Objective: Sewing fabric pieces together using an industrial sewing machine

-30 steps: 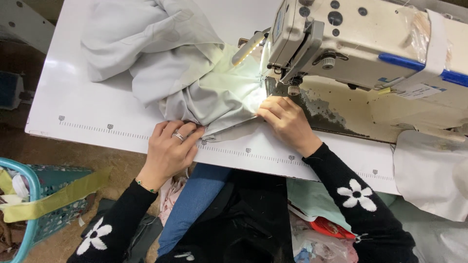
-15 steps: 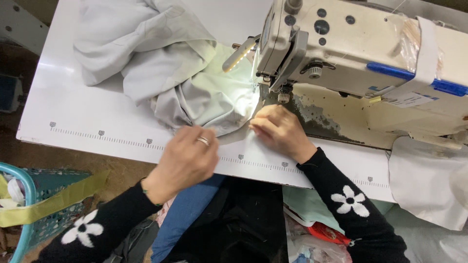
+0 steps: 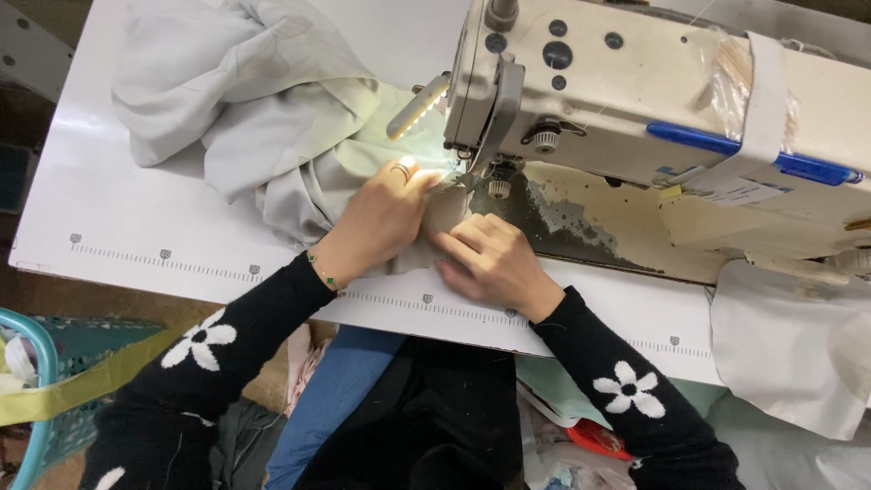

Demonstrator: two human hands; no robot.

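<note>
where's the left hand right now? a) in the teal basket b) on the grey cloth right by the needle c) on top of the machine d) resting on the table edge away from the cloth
b: the left hand lies on the grey cloth with its fingertips under the lamp beside the needle, close to the right hand, which presses the same cloth.

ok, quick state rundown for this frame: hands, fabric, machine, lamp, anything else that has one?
left hand: flat on the fabric, fingers by the needle
right hand: pressing the fabric down on the table
grey fabric: bunched at the left, one edge fed under the machine head
sewing machine: upright; running or not, cannot tell
machine lamp: lit
white table: carries fabric and machine
teal basket: on the floor, partly in view
</note>
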